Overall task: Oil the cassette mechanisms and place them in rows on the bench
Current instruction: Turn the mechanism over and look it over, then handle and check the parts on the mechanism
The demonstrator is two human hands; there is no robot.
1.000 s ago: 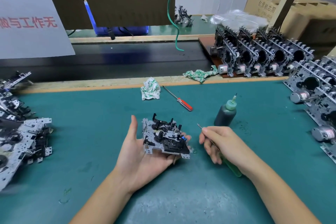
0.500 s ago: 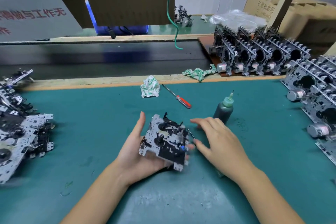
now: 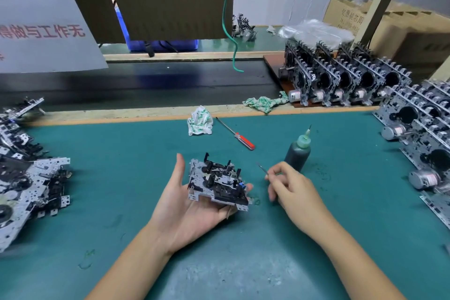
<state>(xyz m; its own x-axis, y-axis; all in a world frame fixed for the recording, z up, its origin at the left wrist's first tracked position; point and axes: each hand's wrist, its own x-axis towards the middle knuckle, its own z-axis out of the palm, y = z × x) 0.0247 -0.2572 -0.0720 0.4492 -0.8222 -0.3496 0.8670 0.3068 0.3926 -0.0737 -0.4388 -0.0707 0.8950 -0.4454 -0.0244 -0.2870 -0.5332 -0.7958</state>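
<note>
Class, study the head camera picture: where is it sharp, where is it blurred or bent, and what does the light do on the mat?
Head view: the cassette mechanism on the left hand is sharp; the pile of mechanisms at the left edge smears; the wide lens bows the bench's wooden edge; soft overhead light leaves a pale sheen on the green mat and faint shadows.

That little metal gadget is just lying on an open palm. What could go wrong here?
The cassette mechanism rests on the left hand, whose fingers lie straight, so it might slide off onto the green mat. The right hand pinches a thin needle tool; a slip could prick the palm. The oil bottle stands just behind that hand and could be knocked over.
</note>
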